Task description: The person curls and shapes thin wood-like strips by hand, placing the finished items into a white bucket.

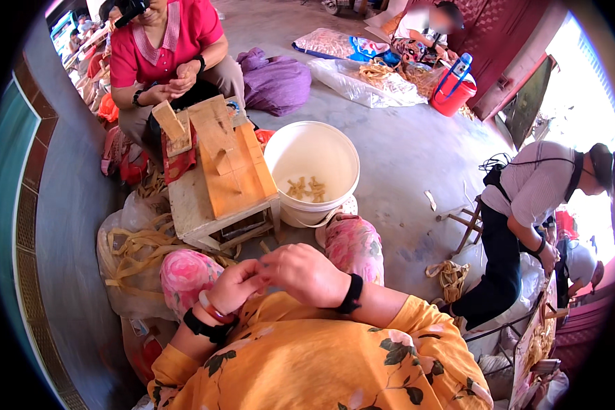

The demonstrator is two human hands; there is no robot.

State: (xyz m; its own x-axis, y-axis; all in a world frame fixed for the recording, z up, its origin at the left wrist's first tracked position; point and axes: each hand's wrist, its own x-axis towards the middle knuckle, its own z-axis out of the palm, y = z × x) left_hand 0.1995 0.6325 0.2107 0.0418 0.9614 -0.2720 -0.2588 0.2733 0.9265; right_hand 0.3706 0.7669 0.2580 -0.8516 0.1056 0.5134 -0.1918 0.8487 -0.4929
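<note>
My left hand [231, 290] and my right hand [303, 272] meet close in front of my body, over my lap. Their fingers are bent and pressed together at the fingertips; anything between them is too small or hidden to name. Just beyond stands a white bucket [344, 147] with several small folded tan pieces [306, 189] at its bottom. To its left is a low wooden bench [201, 231] bearing an orange-brown board [242, 179] with upright pegs and wooden blocks [171, 123].
A clear plastic bag [133, 239] of tan strips lies left of my knee. Across the bench sits a person in a red shirt [205, 34]. A purple sack [277, 83] and red bucket [451, 96] stand farther off. Another person [536, 181] works at right, beside a wooden stool [470, 225].
</note>
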